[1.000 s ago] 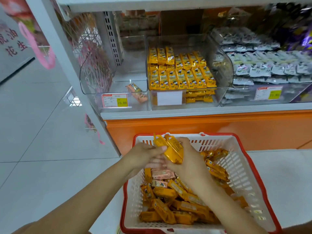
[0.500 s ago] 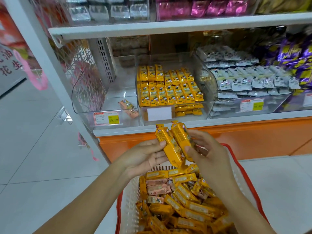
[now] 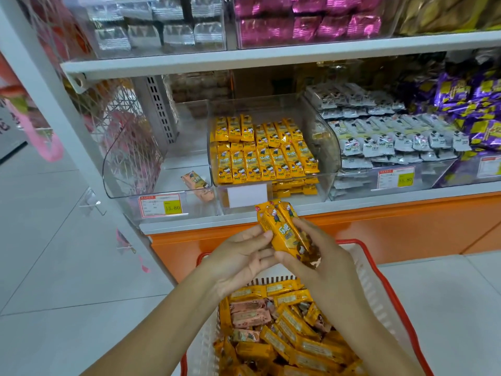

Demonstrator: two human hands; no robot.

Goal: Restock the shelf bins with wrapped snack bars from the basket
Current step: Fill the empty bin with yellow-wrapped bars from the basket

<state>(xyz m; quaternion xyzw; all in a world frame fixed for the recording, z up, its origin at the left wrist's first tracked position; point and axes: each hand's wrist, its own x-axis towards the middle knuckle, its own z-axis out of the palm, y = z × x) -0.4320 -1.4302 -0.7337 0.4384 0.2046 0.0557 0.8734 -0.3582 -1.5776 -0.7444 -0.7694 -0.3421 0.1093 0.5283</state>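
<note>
R hand [image 3: 326, 263] hides bars [image 3: 279, 230] at lwr ends.

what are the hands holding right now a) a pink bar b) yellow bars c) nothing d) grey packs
b: the right hand grips yellow bars and the left hand's straight fingers touch them, above the basket.

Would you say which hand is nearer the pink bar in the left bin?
Left: the left hand is below and right of the pink bar; the right hand, holding yellow bars, farther right.
</note>
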